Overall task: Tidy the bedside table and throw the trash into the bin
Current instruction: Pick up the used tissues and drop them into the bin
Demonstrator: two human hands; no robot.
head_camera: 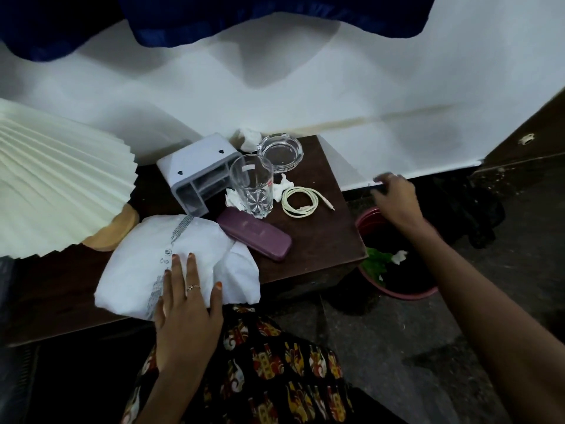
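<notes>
A dark wooden bedside table (318, 240) carries a white printed bag (143, 264) at its front edge. My left hand (186, 304) lies flat on that bag with straight fingers. A purple glasses case (260, 235), a clear drinking glass (252, 185), a glass ashtray (279, 149), a coiled pale cable (301, 201), a grey organiser (198, 169) on its side and crumpled tissues (250, 137) also sit on the table. My right hand (397, 200) hovers over the red bin (394, 293) to the table's right, fingers loose, holding nothing I can see.
A pleated cream lampshade (55, 185) fills the left side over a wooden base (122, 228). The bin holds green scraps (376, 261) and white paper. A white wall runs behind, and a dark wooden panel (532, 139) stands at the far right. Dark floor lies below.
</notes>
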